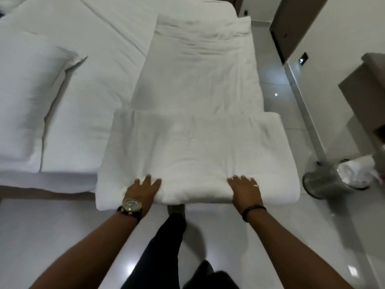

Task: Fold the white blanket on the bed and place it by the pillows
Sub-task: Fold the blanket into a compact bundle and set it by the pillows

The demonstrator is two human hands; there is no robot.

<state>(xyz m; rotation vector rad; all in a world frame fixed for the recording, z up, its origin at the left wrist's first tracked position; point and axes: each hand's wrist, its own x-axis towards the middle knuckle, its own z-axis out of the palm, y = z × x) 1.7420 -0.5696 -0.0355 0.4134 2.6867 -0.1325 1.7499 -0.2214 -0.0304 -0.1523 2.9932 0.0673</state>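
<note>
Glossy pale floor tiles [275, 113] run along the right of a white-sheeted bed [100, 65], and on the bed's right side lies the thick white quilted blanket [198, 97], folded into a long strip with its near end doubled over and hanging past the mattress edge. The left hand [143, 189], wearing a gold-faced watch, and the right hand [245, 189], with a ring and a dark wristband, both lie flat on that near fold, fingers straight and spread, pressing rather than gripping. Nothing pins the overhang, so the bulky roll could slide off onto the floor if the hands lift together. Uneven pushing would skew the fold. The plump white pillow [29, 97] sits well apart to the left, so a loose bundle may unfold when carried. A steel waste bin [335, 178] stands near the right corner.
</note>
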